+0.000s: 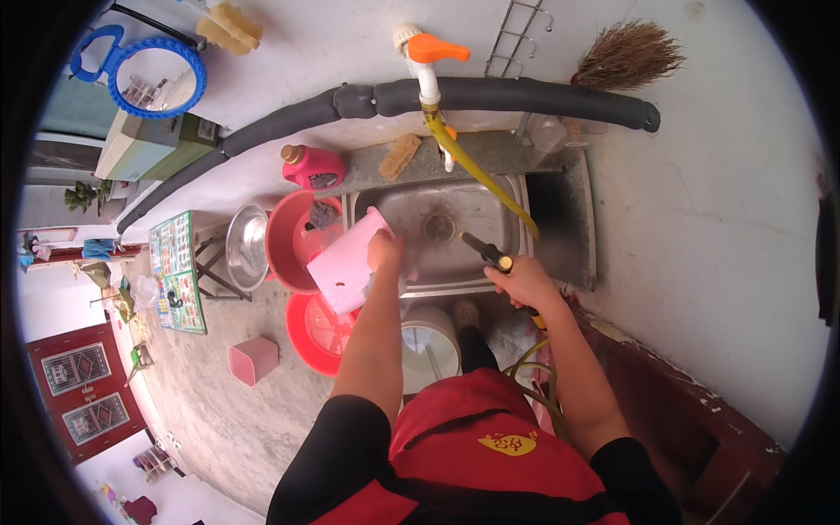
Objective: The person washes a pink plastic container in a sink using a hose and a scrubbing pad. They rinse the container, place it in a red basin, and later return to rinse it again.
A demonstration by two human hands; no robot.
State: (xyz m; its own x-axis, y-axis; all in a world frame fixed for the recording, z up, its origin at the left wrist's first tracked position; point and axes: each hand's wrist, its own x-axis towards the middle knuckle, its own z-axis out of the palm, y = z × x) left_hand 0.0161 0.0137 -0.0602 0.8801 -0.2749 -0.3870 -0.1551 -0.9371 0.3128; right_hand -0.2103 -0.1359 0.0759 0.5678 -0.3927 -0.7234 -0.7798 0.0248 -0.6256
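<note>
My left hand [385,251] grips a pink plastic bin [344,269], tilted over the left rim of a stainless steel sink [426,197]. A small dark slot shows in the bin's wall; its inside is hidden. Something pale and greyish shows beneath my left wrist, too unclear to name. In my right hand [527,282] is a black hose spray gun [485,251] with a brass tip, held over the sink's right side and pointing toward the drain [440,228]. From the tap with an orange handle [438,49], a yellow hose [482,177] runs down past the sink's right edge.
Left of the sink stand a large red basin [282,252], a second red basin [298,341] and a metal basin [246,248]. A white bucket [430,321] stands below the sink's front edge. A sponge [399,157] and a pink detergent bottle [315,167] sit behind.
</note>
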